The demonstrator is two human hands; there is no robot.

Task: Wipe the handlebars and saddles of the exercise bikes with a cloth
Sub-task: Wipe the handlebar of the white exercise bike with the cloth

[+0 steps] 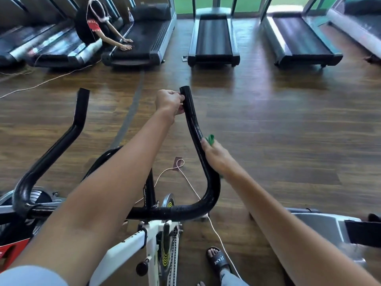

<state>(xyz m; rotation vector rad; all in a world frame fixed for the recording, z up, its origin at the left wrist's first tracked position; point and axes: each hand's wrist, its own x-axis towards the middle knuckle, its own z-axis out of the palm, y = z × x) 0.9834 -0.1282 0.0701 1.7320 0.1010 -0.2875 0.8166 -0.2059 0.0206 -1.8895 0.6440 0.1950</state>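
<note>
A black U-shaped handlebar (193,118) of a white exercise bike (132,242) fills the middle of the head view. My left hand (169,101) pinches the right arm of the bar near its far tip. My right hand (216,157) holds a green cloth (210,139) against the same arm lower down, just above the bend; only a corner of the cloth shows above my fingers. The left arm of the handlebar (76,124) is untouched. The saddle is out of view.
Wooden floor (288,124) all around. Several treadmills (213,38) line the far side; another person (97,27) leans on one at the back left. A white cable (216,232) trails under the bike. Other machines stand at the left (12,246) and right (329,226). My sandalled foot (217,262) stands below.
</note>
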